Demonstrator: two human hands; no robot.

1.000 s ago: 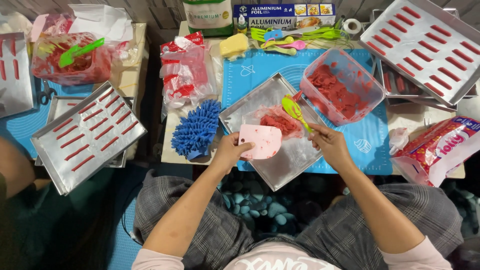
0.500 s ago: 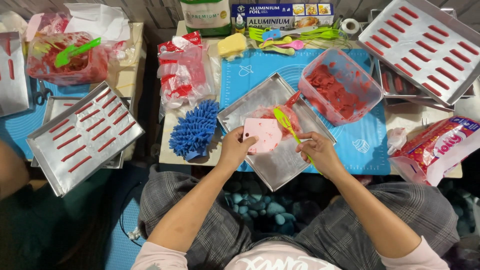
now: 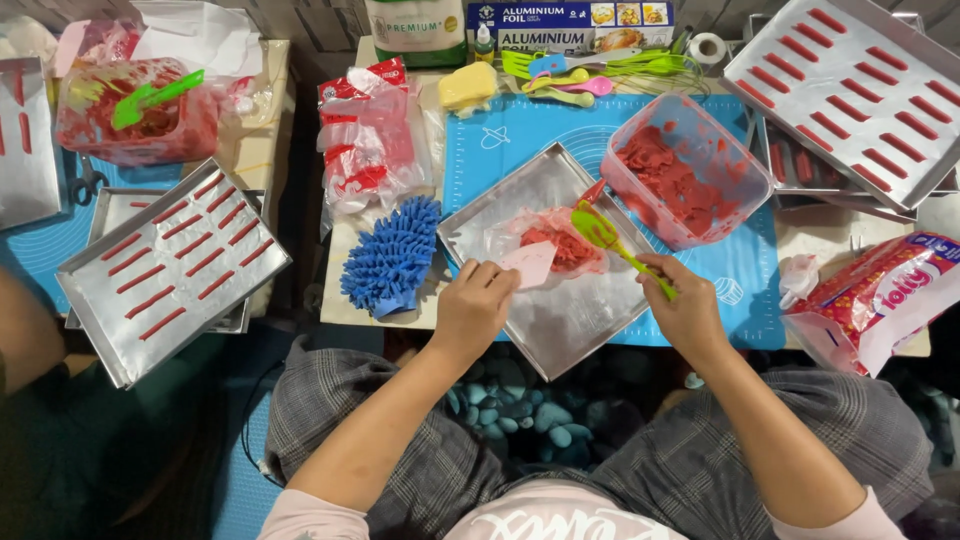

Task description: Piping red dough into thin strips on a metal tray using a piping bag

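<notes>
Left hand (image 3: 472, 308) pinching a pink scraper card (image 3: 530, 263), right hand (image 3: 685, 312) closed round a green spatula (image 3: 610, 243) — both over red paste (image 3: 560, 245) on the plastic-lined metal tray (image 3: 500, 215), centre table — likely hazard: film dragging, paste smearing.

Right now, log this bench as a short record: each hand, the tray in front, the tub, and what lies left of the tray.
Left hand: holds a pink scraper over the tray
Right hand: grips a green spatula
Tray: metal, lined with plastic, red paste heaped on it
Tub: clear plastic, red paste inside, right of tray
Left of tray: blue shaggy mitt
</notes>
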